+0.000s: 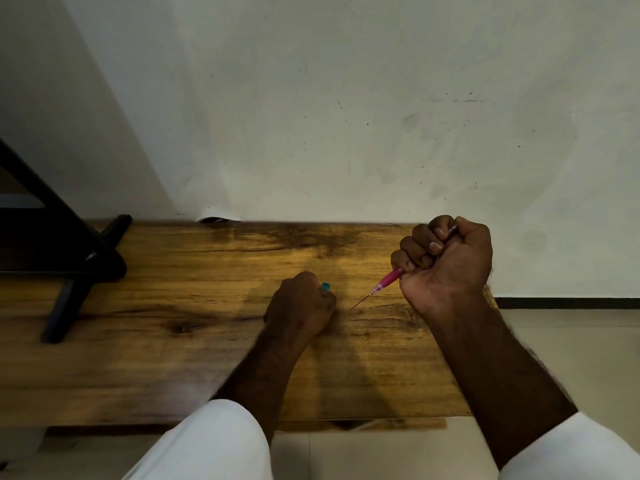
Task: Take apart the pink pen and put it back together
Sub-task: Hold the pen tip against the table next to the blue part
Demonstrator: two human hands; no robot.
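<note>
My right hand [446, 261] is raised above the right end of the wooden table [173, 341] and grips the pink pen [389, 279] in a fist. The pen's pink front end sticks out down-left from the fist. A thin dark refill tip [360, 302] runs on from it toward the table surface. My left hand [299, 306] rests on the table with its fingers curled around a small teal part [325, 286], which shows just above the knuckles. What else that hand holds is hidden.
A black metal stand [69, 271] occupies the table's left end. The table's back edge meets a white wall [346, 116]. The table's right edge lies just beyond my right wrist, with pale floor [571, 341] past it.
</note>
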